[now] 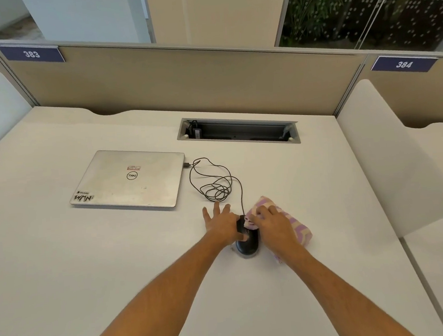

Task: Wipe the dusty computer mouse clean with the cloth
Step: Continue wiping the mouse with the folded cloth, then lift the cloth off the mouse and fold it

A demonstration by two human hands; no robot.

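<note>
left hand (223,227) splayed wide, bracing mouse (247,241) | right hand (271,223) grips cloth (296,228) at 3 o'clock | risk: wipe snags cable (216,184) at 12 o'clock, skidding mouse

Bare desk (63,259) lies open left, right and near side of mouse (247,244). Beyond mouse: coiled cable (216,186); closed laptop (130,179) far-left; open cable trough (238,132) farther back.

Left hand (223,224) splayed flat; right hand (271,223) curled, palm down.
</note>
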